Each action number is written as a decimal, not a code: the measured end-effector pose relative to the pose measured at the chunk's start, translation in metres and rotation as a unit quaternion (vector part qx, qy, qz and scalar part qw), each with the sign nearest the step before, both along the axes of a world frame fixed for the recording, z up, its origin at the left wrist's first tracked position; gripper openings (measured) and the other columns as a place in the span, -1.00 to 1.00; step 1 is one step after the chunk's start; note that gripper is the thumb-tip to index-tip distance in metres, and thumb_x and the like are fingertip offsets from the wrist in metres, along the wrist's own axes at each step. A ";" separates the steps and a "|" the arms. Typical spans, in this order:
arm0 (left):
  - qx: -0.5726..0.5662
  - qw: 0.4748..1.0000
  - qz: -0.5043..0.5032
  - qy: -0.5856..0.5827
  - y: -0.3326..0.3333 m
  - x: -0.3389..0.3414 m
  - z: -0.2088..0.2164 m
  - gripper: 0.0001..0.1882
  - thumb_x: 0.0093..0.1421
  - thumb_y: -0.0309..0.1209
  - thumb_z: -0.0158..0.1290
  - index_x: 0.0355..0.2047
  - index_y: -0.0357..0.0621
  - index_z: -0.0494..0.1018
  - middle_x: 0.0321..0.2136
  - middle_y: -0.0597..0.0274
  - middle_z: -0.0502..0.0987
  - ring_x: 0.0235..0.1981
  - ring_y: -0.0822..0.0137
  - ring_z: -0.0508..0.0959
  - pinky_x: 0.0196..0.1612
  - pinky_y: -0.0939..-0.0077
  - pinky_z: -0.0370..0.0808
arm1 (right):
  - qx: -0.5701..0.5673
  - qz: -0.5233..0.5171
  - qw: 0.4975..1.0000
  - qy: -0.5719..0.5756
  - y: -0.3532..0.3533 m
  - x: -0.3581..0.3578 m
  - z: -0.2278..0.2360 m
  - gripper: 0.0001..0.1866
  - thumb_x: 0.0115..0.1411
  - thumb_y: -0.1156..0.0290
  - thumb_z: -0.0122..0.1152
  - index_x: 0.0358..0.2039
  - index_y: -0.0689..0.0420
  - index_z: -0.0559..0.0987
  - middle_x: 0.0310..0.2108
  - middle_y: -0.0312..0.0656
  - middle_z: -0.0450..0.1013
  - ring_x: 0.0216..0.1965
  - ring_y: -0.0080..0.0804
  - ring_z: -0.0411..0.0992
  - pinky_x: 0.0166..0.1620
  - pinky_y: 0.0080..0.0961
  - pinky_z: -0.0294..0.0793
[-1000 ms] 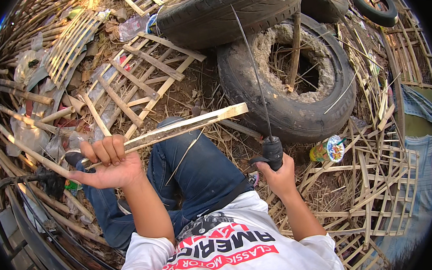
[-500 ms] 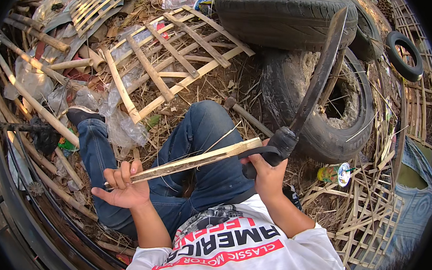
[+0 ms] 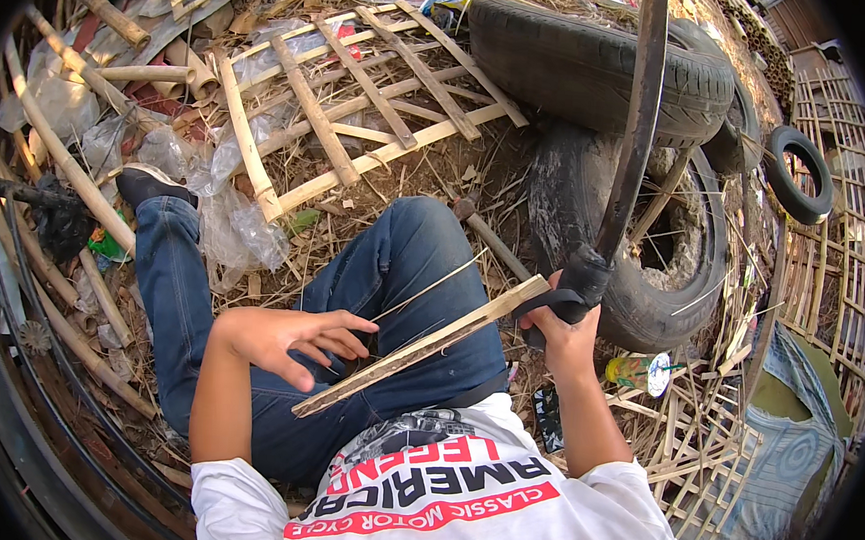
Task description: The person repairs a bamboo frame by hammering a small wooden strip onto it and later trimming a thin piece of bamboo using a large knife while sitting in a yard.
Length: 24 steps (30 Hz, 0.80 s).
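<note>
My right hand [image 3: 574, 345] grips the black handle of a machete [image 3: 635, 124], whose long dark blade points up and away. A black strap hangs around that hand. Against the handle lies the upper end of a split bamboo strip [image 3: 417, 348], apparently pinched by the same hand, though its fingers are partly hidden. The strip slants down to the left across my lap. Just above its lower end, my left hand [image 3: 287, 344] hovers with fingers spread and nothing in them. A thin sliver [image 3: 431, 290] sticks up beside the strip, over my raised knee.
A slatted bamboo panel [image 3: 394, 144] lies on the ground ahead. Old tyres [image 3: 607, 72] are stacked beyond the blade. A hammer-like tool [image 3: 500, 237] lies past my knee. At right are a colourful cup [image 3: 636, 373] and a bamboo lattice [image 3: 714, 470]; bamboo poles [image 3: 68, 169] line the left.
My left hand has let go of the strip's lower end and opened above it. That end has swung toward my body. The right hand and machete have shifted slightly right, the blade more upright.
</note>
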State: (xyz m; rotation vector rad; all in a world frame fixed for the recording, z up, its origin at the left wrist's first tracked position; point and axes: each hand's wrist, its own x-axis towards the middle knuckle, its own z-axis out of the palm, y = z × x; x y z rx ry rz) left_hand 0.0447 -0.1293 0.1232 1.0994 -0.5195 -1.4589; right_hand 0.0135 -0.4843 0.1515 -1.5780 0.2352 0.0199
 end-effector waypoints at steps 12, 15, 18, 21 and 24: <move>0.033 0.974 0.090 0.205 -0.099 -0.043 -0.018 -0.77 0.36 -0.24 -0.07 -0.36 -0.11 0.35 -0.58 0.42 0.31 -0.61 0.58 0.26 -0.59 0.68 0.20 | -0.159 0.014 0.986 -0.050 -0.042 0.018 0.028 -0.79 -0.04 0.56 0.29 -0.42 0.25 0.42 -0.56 -0.25 0.42 -0.57 -0.53 0.42 -0.48 -0.58 0.44; 0.045 0.966 0.155 0.201 -0.099 -0.041 -0.020 -0.77 0.35 -0.29 -0.06 -0.43 -0.07 0.25 -0.67 0.52 0.16 -0.71 0.67 0.09 -0.70 0.73 -0.02 | -0.160 0.009 0.986 -0.043 -0.037 0.026 0.038 -0.86 -0.04 0.56 0.28 -0.46 0.26 0.48 -0.55 -0.23 0.45 -0.57 -0.54 0.42 -0.48 -0.58 0.42; 0.063 0.972 0.226 0.003 -0.100 -0.037 -0.014 -0.60 0.26 -0.21 0.09 -0.59 -0.07 0.18 -0.71 0.52 0.13 -0.68 0.63 0.08 -0.66 0.59 0.05 | -0.307 0.032 0.950 -0.054 -0.042 0.021 0.041 -0.90 -0.03 0.55 0.27 -0.48 0.27 0.52 -0.50 -0.24 0.50 -0.56 -0.51 0.43 -0.46 -0.54 0.40; 0.125 0.949 0.255 -0.138 -0.108 -0.031 -0.004 -0.49 0.21 -0.20 0.15 -0.70 -0.11 0.12 -0.71 0.48 0.08 -0.59 0.56 0.08 -0.55 0.48 0.13 | -0.433 0.112 0.890 -0.091 -0.041 0.014 0.042 -0.74 -0.22 0.51 0.33 -0.43 0.19 0.52 -0.56 -0.14 0.49 -0.53 -0.24 0.48 -0.42 -0.39 0.44; 0.128 0.930 0.279 -0.200 -0.116 -0.028 0.003 -0.56 0.23 -0.24 0.12 -0.65 -0.09 0.18 -0.71 0.49 0.13 -0.61 0.60 0.11 -0.56 0.56 0.15 | -0.558 0.186 0.800 -0.119 -0.038 0.013 0.049 -0.62 -0.38 0.43 0.37 -0.42 0.12 0.52 -0.58 -0.06 0.47 -0.46 0.02 0.46 -0.36 -0.21 0.47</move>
